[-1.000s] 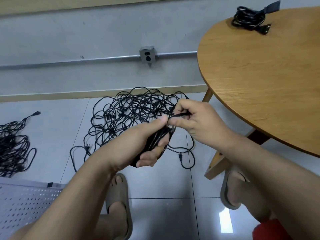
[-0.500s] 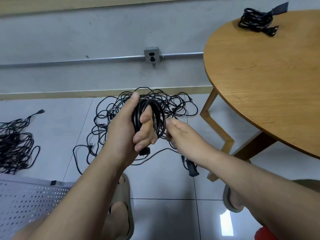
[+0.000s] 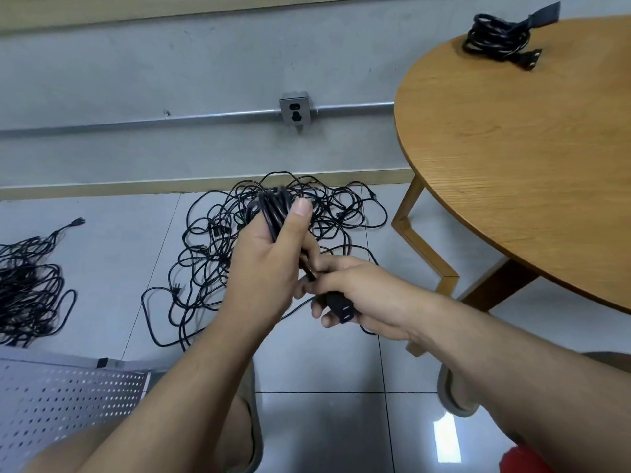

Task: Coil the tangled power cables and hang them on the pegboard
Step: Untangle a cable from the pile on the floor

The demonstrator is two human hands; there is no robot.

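One bundled cable (image 3: 495, 39) lies on the tabletop (image 3: 512, 165) at two o'clock. At centre the left hand (image 3: 266, 271) grips a nearly finished coil (image 3: 273, 206) and the right hand (image 3: 362, 295) clasps its plug (image 3: 339, 307). The tangle (image 3: 211, 254) at twelve and the pile (image 3: 30, 288) at nine remain, hanging too.

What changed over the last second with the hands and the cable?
The right hand let go of the strand it pinched near the coil's top, dropped below the left hand and took hold of the dangling connector. The left hand turned the coil upright. Unchanged: the left hand's grip on the coil, the tangle on the floor, the bundled cable on the table.
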